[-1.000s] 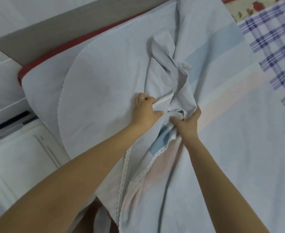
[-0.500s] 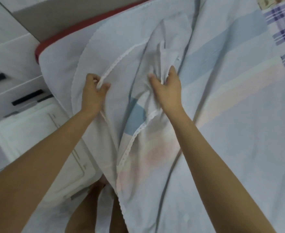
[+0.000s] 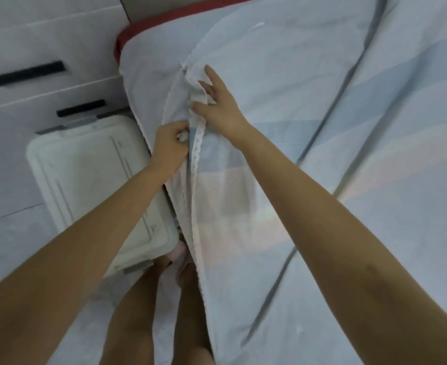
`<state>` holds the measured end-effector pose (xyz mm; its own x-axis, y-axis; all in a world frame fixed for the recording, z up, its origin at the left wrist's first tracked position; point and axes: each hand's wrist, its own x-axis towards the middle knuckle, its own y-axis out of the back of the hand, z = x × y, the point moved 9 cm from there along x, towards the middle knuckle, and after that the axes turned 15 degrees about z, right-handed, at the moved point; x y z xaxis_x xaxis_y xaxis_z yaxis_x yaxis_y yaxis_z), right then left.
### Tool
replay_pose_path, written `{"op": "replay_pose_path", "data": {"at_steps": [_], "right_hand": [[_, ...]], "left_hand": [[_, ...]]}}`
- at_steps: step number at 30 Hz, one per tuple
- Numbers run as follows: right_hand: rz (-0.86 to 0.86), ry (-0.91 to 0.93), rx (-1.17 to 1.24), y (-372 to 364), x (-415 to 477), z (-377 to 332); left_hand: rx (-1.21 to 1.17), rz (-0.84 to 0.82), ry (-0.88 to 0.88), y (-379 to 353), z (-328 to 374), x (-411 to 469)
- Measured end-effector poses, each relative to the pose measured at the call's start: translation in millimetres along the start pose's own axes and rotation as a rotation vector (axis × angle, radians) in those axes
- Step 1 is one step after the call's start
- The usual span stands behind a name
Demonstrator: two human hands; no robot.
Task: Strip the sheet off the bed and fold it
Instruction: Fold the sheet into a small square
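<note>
A pale blue sheet [image 3: 309, 106] with blue and pink stripes and a white lace edge lies doubled over on the bed [image 3: 148, 25], which shows a red mattress rim at the top. My left hand [image 3: 168, 148] is closed on the lace-edged layers at the bed's left side. My right hand [image 3: 217, 101] lies just above it, fingers spread, pinching a bunched white corner of the sheet between thumb and fingers. A long dark crease runs diagonally across the sheet to the right.
A white plastic storage box [image 3: 85, 185] stands on the floor against the bed's left side. Behind it is a white drawer unit [image 3: 45, 48] with black slot handles. My bare legs [image 3: 164, 312] stand between the box and the bed.
Both hands moved to the bed's left edge and came close together. The left hand now grips the stacked lace edges lower down; the right hand holds the bunched corner above it.
</note>
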<state>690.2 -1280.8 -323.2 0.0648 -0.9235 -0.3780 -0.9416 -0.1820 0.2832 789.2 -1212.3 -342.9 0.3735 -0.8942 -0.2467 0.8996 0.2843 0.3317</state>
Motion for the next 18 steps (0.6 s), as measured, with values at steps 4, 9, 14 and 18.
{"op": "replay_pose_path", "data": {"at_steps": [4, 9, 14, 18], "right_hand": [[0.081, 0.061, 0.058, 5.9, -22.5, 10.4], [0.185, -0.120, -0.144, 7.1, -66.1, 59.7], [-0.120, 0.020, -0.413, -32.4, -108.1, 85.8], [-0.117, 0.035, -0.423, -48.3, -115.3, 88.2]], "left_hand": [[0.033, -0.040, 0.035, 5.5, -21.1, 9.6], [-0.012, -0.075, 0.179, 17.0, -58.9, -40.6], [-0.115, -0.109, 0.368, 23.2, -90.7, -89.3], [-0.047, -0.144, 0.301, 17.1, -94.9, -105.1]]}}
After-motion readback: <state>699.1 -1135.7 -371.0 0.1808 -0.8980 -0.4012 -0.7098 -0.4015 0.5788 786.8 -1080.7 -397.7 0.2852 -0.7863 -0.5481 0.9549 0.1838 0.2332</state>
